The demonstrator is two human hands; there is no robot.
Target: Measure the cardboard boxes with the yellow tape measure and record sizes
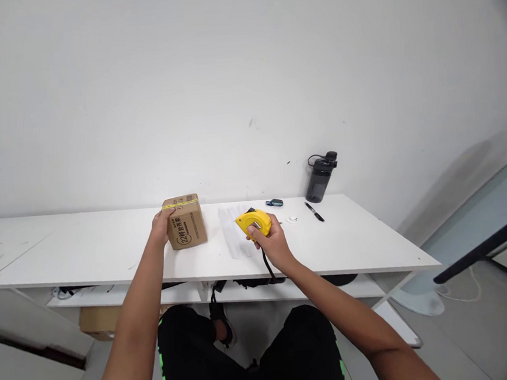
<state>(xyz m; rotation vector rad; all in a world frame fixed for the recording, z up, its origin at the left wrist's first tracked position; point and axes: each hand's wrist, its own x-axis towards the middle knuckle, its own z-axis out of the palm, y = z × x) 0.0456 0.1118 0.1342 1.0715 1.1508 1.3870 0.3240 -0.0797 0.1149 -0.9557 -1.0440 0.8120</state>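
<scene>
A small cardboard box [188,228] with dark printing and yellow tape across its top stands upright on the white table. At its left side is my left hand [161,225], gripping the box with the thumb at the front top edge; the other fingers are mostly hidden. My right hand [276,244] is closed around a yellow tape measure [254,221], held above the table with its black strap [267,264] hanging down. No blade shows out of the tape measure. Partly behind it lies a sheet of paper [234,238], right of the box and apart from it.
A dark water bottle [318,183] stands against the wall at the right. In front of it lies a black pen [314,211]. Left of the pen are a small white item [291,219] and a dark teal object [274,202]. Under the white tabletop [95,243] runs a shelf [180,293].
</scene>
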